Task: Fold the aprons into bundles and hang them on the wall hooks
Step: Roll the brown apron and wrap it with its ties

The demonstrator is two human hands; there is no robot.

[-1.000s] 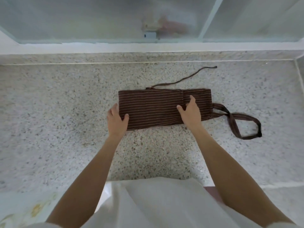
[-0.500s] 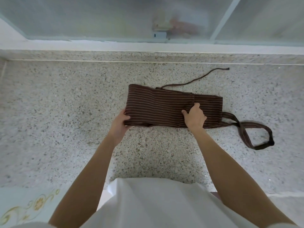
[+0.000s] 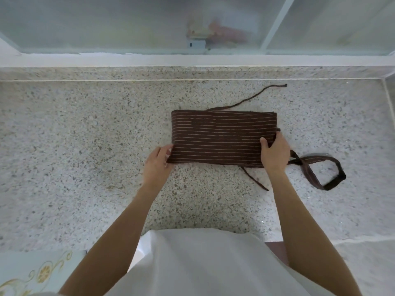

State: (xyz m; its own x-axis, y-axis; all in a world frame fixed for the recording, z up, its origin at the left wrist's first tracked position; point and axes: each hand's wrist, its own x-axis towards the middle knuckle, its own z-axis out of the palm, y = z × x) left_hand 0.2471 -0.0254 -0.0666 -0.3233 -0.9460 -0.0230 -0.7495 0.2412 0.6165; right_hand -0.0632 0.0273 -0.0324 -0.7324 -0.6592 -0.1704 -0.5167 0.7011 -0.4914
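**Apron folded to a band, both hands on its near corners**

Brown striped apron (image 3: 222, 137) lies flat on the speckled stone counter (image 3: 85, 146), folded into a rectangular band. Long axis runs left to right, about parallel to the counter's near edge.

Left hand (image 3: 157, 165) is at the near-left corner, fingers curled onto the fabric edge; looks like a pinch on the corner, though the fingertips are partly hidden under the cloth. Right hand (image 3: 274, 153) is at the near-right end, thumb on top of the fabric and fingers wrapped around the right edge, gripping it.

Neck loop (image 3: 316, 169) trails off the right end, lying on the counter just beside the right hand, twisted once. One thin tie (image 3: 248, 100) snakes off the far edge toward the far right; another tie (image 3: 255, 180) sticks out from under the near edge, near the right wrist.

Key relation: the bundle spans between the two hands, each on one end of the long axis. Loop sits on the right, so the right hand is nearer to it. Likely next: another fold along the long axis, left end to right or the reverse, keeping the loop free for the hook. No wall hooks in view.

Frosted glass panel (image 3: 128, 22) runs along the far side. White garment (image 3: 203, 263) at the near edge.
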